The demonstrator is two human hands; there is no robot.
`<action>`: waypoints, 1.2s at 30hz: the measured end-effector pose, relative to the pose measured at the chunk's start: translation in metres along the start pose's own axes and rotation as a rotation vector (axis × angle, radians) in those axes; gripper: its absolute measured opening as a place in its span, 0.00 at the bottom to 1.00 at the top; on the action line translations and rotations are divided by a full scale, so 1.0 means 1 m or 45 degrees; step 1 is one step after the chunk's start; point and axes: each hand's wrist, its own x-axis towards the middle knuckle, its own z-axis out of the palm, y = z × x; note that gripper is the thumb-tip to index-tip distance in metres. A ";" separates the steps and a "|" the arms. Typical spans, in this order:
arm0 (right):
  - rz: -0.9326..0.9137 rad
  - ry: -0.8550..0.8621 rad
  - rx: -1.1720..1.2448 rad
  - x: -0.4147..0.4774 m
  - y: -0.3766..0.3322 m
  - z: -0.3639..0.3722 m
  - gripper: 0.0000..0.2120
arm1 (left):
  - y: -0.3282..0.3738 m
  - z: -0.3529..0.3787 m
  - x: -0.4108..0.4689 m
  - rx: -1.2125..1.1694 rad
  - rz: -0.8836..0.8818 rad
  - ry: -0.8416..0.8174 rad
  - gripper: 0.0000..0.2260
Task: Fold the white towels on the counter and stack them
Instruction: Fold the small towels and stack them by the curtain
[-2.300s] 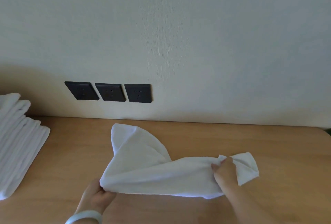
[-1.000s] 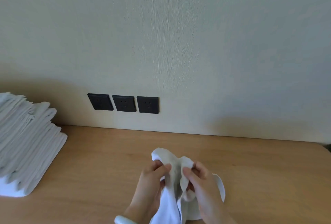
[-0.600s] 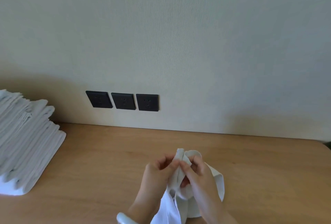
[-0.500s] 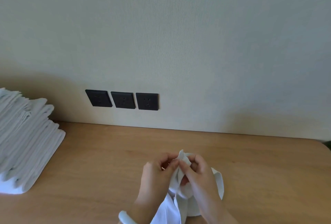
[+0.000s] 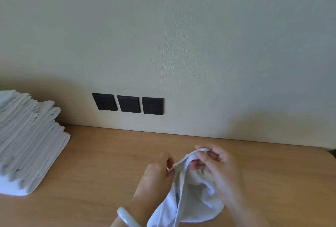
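Softness matters most: the small white cloth towel, bunched low over the light wooden bench, looks light and limp. The left hand and right hand each pinch its upper hem close together. Its corners are probably the best hold. The stack of folded white towels sits well apart at the left.

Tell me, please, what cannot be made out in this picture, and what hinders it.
- Towel: head view, lower part cut off by the bottom edge; part hidden behind the right hand.
- Stack: head view, left side cut off by the left edge; towel count unclear.
- Left hand: head view, motion blur; fingertips indistinct.
- Dark thing at the right edge: head view, nearly all cut off; unnameable.
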 end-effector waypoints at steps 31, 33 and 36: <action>0.088 0.079 0.070 0.038 -0.097 -0.075 0.03 | 0.063 -0.224 0.054 -0.421 -0.380 0.067 0.06; 0.097 0.096 0.087 0.041 -0.095 -0.074 0.05 | 0.058 -0.224 0.060 -0.509 -0.442 0.035 0.05; 0.124 0.128 0.156 0.049 -0.088 -0.071 0.06 | 0.044 -0.219 0.070 -0.580 -0.529 -0.010 0.04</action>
